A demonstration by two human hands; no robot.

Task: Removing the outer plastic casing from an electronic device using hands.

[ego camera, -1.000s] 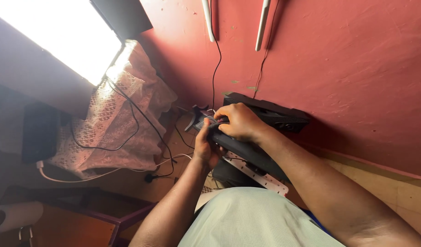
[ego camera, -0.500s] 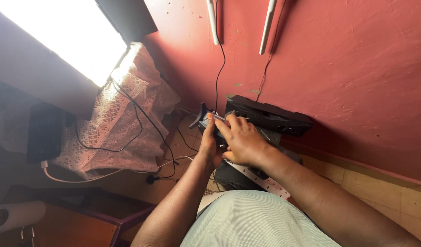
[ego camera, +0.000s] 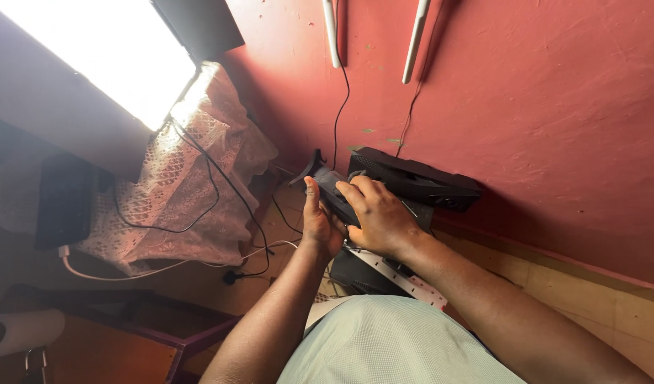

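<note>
Both hands grasp one dark grey device [ego camera: 332,186]: left hand [ego camera: 320,226] beneath, right hand [ego camera: 379,215] over it. Risk: trailing black cable [ego camera: 339,107] snagging and jerking the device loose.

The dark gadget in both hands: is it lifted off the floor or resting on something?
Lifted. The left hand and right hand grip the dark gadget between them, above the power strip, beside the long black box.
</note>
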